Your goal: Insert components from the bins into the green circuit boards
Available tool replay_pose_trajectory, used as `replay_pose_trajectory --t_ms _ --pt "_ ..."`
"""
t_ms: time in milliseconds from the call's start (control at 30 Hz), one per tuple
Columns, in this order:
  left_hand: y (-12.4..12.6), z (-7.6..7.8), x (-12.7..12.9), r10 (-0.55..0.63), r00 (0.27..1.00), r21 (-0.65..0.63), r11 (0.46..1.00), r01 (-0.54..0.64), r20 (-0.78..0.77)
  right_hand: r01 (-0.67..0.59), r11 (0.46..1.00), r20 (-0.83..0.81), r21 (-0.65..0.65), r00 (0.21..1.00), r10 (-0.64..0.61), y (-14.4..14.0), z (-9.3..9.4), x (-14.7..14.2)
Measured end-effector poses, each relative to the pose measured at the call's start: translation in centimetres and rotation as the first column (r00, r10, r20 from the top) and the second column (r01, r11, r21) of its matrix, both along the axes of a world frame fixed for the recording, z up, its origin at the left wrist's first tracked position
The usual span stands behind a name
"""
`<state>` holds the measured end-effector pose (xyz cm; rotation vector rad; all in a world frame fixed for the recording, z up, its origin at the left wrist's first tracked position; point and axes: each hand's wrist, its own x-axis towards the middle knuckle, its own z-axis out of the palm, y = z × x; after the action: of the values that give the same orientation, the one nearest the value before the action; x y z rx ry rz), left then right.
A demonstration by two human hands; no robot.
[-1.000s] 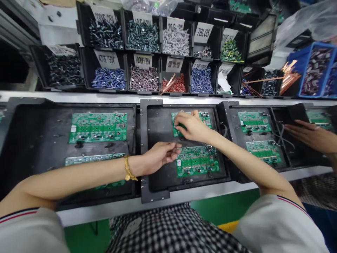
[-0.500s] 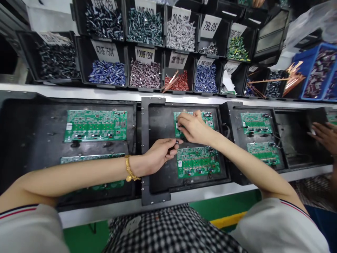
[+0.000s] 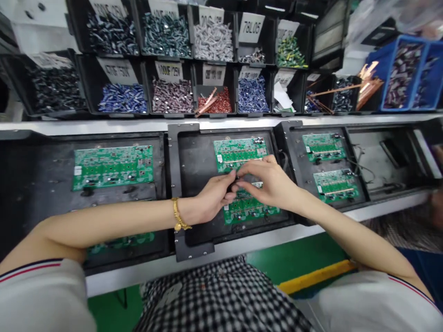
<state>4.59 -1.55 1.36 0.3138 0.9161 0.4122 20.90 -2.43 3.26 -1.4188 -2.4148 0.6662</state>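
Black bins [image 3: 169, 87] of capacitors, labelled on paper tags, line the back of the bench, and in front of me black carrier trays [image 3: 197, 161] on the metal rail hold green circuit boards [image 3: 238, 152]. I see my left hand [image 3: 211, 200] and right hand [image 3: 273, 182] meeting fingertip to fingertip above the middle tray, between its two boards, both pinching a small dark component [image 3: 232, 177].

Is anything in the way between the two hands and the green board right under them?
Nothing visible is. The left hand and right hand meet fingertip to fingertip around a small dark part, directly above the lower green board in the middle black tray.
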Motion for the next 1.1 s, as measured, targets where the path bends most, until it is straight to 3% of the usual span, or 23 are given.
replay_pose_trajectory --t_ms 167,300,400,567,833,967,1100 --pt "-0.8 0.6 2.7 -0.173 0.985 0.025 0.985 0.172 0.013 0.088 0.991 0.131 0.101 0.986 -0.101 -3.3 0.8 3.8" --pt "-0.7 -0.1 2.8 -0.194 0.978 0.008 0.981 0.195 -0.08 0.141 0.98 0.318 0.142 0.931 -0.18 -4.6 -1.5 7.2" --pt "-0.7 -0.5 2.7 -0.217 0.976 -0.016 0.976 0.217 -0.012 0.132 0.981 0.335 0.143 0.926 -0.173 -4.7 -3.3 8.3" --pt "-0.9 -0.5 2.8 -0.171 0.985 -0.107 0.979 0.172 0.014 0.103 0.982 0.334 0.161 0.93 -0.152 -4.6 -3.9 8.1" --pt "-0.9 -0.9 2.7 -0.217 0.975 -0.079 0.974 0.213 -0.039 0.098 0.978 0.388 0.184 0.907 -0.164 -5.1 -3.6 7.8" --pt "-1.9 -1.3 2.7 -0.217 0.976 -0.031 0.976 0.217 -0.012 0.207 0.965 0.19 0.161 0.953 -0.236 -5.0 -2.3 5.5" --pt "-0.7 -0.6 1.5 -0.277 0.96 -0.026 0.96 0.278 0.039 0.159 0.986 -0.015 0.05 0.987 -0.158 -4.3 -0.9 2.7"
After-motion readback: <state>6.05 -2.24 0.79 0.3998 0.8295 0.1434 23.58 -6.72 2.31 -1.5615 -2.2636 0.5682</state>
